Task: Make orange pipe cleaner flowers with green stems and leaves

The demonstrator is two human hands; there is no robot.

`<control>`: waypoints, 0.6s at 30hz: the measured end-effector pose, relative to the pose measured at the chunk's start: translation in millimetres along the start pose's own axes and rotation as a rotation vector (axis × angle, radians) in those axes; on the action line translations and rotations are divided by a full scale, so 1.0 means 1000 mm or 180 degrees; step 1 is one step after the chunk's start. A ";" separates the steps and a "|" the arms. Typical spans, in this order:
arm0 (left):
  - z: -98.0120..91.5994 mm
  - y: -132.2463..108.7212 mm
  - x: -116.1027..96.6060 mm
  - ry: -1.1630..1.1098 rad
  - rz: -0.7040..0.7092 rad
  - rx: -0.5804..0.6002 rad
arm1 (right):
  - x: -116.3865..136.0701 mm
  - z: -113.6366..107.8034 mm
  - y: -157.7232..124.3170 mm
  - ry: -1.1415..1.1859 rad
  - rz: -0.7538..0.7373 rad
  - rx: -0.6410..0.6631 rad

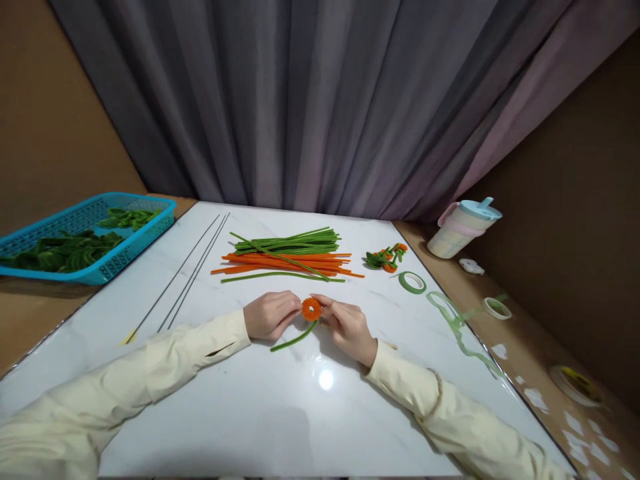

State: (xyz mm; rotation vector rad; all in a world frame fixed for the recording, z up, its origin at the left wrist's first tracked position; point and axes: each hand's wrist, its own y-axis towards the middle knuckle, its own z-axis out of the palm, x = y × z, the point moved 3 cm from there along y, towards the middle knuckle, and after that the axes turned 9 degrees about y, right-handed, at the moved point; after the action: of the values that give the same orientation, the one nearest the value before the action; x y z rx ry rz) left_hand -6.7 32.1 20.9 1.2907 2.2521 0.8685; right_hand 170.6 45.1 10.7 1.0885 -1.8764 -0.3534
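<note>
Between my hands is a small orange pipe-cleaner flower [305, 313], coiled into a ring with a hole in the middle. A green pipe-cleaner stem [294, 343] curves down from it to the left. My left hand [273, 315] is closed, its thumb and fingertips pinching at the flower's left edge. From the other side, my right hand [349, 328] is closed on the flower's right edge and the top of the stem. Just beyond my hands lie a loose green pipe cleaner [280, 274], a bundle of orange pipe cleaners [290, 263] and a bundle of green ones [295, 244].
At left stands a blue basket [107, 270] of green leaf pieces, beside several thin dark rods [193, 277]. Small orange-and-green flowers [389, 259] and green tape [412, 283] lie at right. A tumbler [457, 230], tape rolls and paper scraps are along the right side.
</note>
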 end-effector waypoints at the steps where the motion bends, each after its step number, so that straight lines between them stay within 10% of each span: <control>1: 0.000 0.000 0.000 0.0009 0.0002 -0.0006 | 0.000 0.000 0.000 -0.0007 -0.0008 -0.0013; 18: 0.001 -0.001 0.001 0.0047 0.0021 -0.0095 | -0.001 0.001 0.004 0.0047 -0.0063 -0.0239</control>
State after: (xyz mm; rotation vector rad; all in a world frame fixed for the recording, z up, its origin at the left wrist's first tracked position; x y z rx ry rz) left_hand -7.0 32.8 19.6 1.2831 2.2389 0.9135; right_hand 167.8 47.8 12.1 1.0570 -1.8259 -0.4226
